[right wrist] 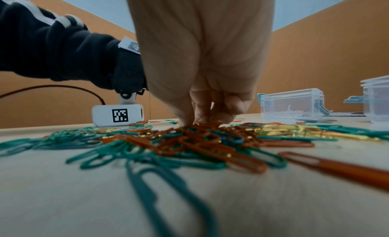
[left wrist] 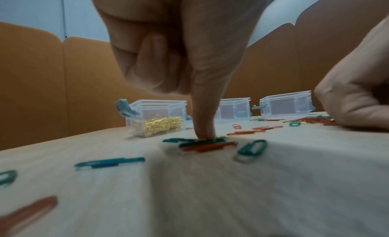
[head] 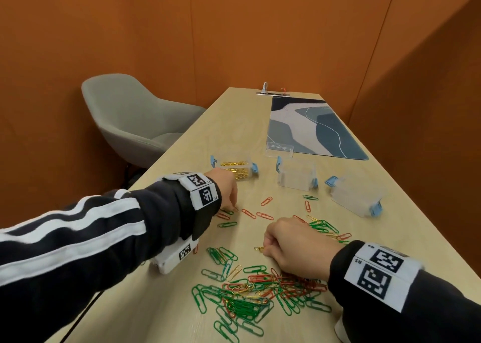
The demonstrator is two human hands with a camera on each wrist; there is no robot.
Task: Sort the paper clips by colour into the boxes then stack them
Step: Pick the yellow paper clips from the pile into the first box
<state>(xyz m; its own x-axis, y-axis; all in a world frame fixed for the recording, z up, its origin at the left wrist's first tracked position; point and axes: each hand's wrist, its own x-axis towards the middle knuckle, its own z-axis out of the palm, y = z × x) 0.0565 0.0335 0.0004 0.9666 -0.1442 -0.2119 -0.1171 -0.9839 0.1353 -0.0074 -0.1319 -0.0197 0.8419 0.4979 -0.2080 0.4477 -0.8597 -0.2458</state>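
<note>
Left hand forefinger pressing gold clip; right hand pinching gold clip.

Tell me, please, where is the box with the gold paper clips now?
In the head view, the box with the gold paper clips stands on the table, leftmost of three clear boxes, just beyond the left hand.
</note>
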